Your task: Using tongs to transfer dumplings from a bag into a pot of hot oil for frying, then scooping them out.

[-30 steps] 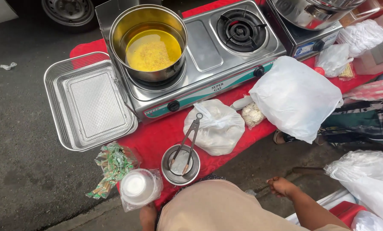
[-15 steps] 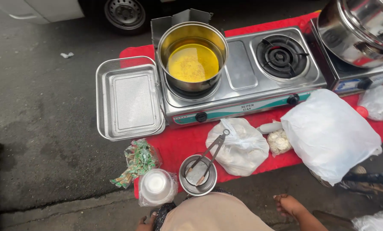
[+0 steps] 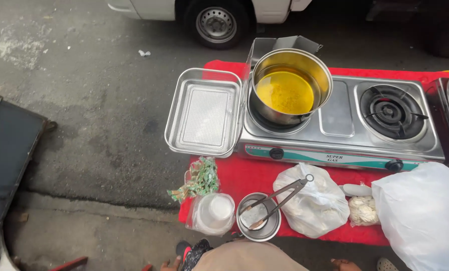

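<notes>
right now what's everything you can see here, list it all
gas stove: 1, silver, two burners, on the red table
pot: 1, steel, yellow oil inside, on the stove's left burner
tray: 1, silver with mesh insert, left of the stove
tongs: 1, metal, resting in a small steel bowl at the table's near edge
white bags: 2, one by the bowl, a larger one far right
plastic cups: 1 bagged stack, clear, near left corner
green packets: 1 bunch, behind the cups
vehicle wheel: 1, top
hands: not visible
</notes>
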